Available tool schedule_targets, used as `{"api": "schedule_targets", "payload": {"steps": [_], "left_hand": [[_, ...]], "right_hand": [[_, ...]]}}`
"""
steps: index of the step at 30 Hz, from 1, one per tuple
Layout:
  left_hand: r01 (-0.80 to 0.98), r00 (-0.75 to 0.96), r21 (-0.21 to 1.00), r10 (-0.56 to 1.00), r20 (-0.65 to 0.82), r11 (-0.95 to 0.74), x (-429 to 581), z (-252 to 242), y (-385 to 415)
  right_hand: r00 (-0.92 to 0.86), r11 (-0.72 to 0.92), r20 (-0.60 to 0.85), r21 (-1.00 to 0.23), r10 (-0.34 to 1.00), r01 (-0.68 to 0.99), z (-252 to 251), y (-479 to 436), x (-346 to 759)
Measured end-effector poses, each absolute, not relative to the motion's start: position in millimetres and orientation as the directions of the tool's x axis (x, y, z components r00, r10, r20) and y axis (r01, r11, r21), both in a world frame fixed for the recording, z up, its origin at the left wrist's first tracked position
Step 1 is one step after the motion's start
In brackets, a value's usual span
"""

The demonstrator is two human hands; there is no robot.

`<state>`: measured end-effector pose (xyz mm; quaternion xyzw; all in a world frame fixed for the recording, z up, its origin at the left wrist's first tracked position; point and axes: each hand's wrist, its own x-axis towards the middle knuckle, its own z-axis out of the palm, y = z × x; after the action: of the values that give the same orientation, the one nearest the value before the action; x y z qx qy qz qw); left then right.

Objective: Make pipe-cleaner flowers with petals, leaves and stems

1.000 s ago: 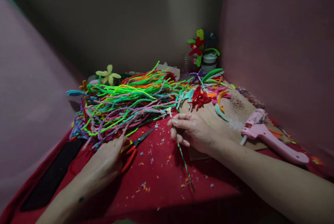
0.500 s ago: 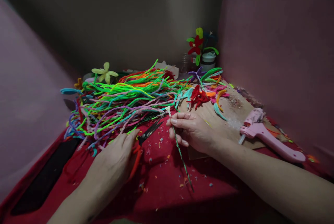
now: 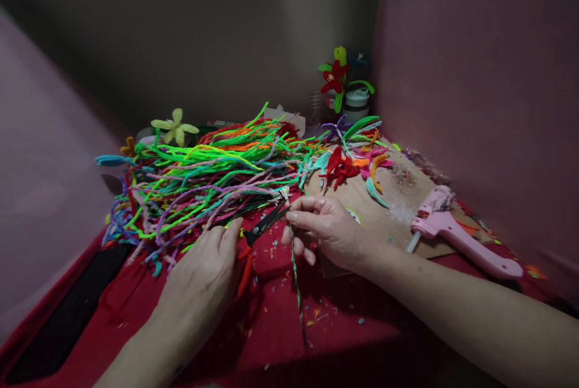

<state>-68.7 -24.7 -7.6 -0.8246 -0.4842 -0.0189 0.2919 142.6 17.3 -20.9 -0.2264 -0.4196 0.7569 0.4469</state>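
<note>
My left hand (image 3: pixel 203 273) is closed around the orange-red handles of a pair of scissors (image 3: pixel 262 228) with dark blades. The blade tips reach up to the fingers of my right hand (image 3: pixel 323 228). Between thumb and forefinger, that hand pinches a thin twisted green stem (image 3: pixel 296 279), which hangs down towards me. A small pale tuft (image 3: pixel 284 193) tops the stem, just above the scissor tips. Whether the blades touch the stem I cannot tell. Behind both hands lies a large heap of fuzzy pipe cleaners (image 3: pixel 217 165) in many colours.
A pink glue gun (image 3: pixel 465 234) lies on cardboard (image 3: pixel 398 228) at the right. Finished petals and a red pipe-cleaner flower (image 3: pixel 339 169) are behind it. A lidded jar (image 3: pixel 356 101) stands at the back. Coloured scraps litter the red cloth (image 3: pixel 266 340); a long black object (image 3: pixel 67 315) lies left.
The scissors have come up and right, their tips now at my right fingers. The stem has swung to hang more upright, and its tuft sits slightly further left.
</note>
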Motion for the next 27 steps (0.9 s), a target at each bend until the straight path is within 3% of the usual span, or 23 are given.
{"api": "schedule_targets", "payload": {"steps": [27], "left_hand": [[0.716, 0.635, -0.573, 0.713, 0.298, -0.398, -70.6, 12.0, -24.4]], "right_hand": [[-0.511, -0.196, 0.025, -0.906, 0.859, -0.374, -14.8, 13.1, 144.4]]}}
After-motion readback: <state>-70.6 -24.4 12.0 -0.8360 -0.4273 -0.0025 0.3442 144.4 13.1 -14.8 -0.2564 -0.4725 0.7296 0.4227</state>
